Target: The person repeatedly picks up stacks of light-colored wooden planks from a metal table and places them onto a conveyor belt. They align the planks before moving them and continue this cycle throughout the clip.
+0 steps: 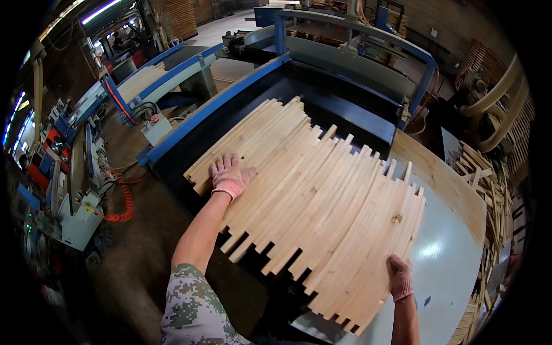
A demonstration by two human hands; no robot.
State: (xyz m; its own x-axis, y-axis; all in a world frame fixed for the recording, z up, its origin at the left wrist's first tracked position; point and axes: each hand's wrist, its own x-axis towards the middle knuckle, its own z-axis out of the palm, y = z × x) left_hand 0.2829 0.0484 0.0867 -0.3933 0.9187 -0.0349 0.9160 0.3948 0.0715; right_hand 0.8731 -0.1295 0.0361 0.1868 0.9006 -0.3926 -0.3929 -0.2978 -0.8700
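Observation:
A wide row of pale wooden strips (322, 207) lies side by side, their ends uneven, partly on a black belt (322, 92) and partly over a light grey metal table (445, 253). My left hand (231, 174), in a pinkish work glove, rests flat on the strips at the left, fingers spread. At the right edge of the row my right hand (401, 278), gloved the same way, presses against the outermost strip. Its fingers are bent at that edge, and their tips are partly hidden, so a grip cannot be made out.
A blue frame (356, 26) arches over the belt's far end, and a blue rail (213, 112) borders its left side. Loose wood scraps (489, 213) pile up at the right. Machines with a red coiled hose (122, 210) stand at the left. Thick ducts (500, 109) hang at the far right.

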